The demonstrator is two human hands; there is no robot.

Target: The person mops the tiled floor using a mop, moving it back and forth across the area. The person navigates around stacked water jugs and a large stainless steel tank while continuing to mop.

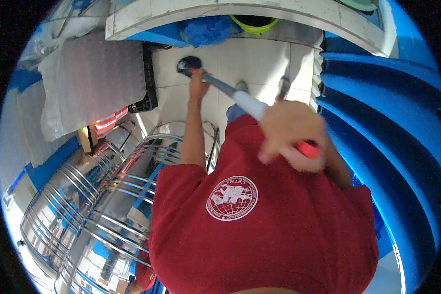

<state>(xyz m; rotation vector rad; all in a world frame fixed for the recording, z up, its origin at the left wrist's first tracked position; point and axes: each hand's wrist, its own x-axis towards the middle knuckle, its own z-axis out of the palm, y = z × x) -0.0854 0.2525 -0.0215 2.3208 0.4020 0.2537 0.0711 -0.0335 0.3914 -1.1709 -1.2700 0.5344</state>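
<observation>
Overhead, both hands' grips clench a long pole [240,98]: left hand [198,85] near its dark head, right hand [291,134] by the red end.

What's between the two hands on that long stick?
In the head view, a grey-white shaft of the tool runs between the left hand and the right hand; nothing else lies there.

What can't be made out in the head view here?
- Right hand: motion-blurred; grip on the red handle end unclear.
- Tool's black head: small, partly behind the left hand; its kind is unclear.
- Floor under the body: hidden by the red shirt.
- Green tub: mostly under the white ledge.
</observation>
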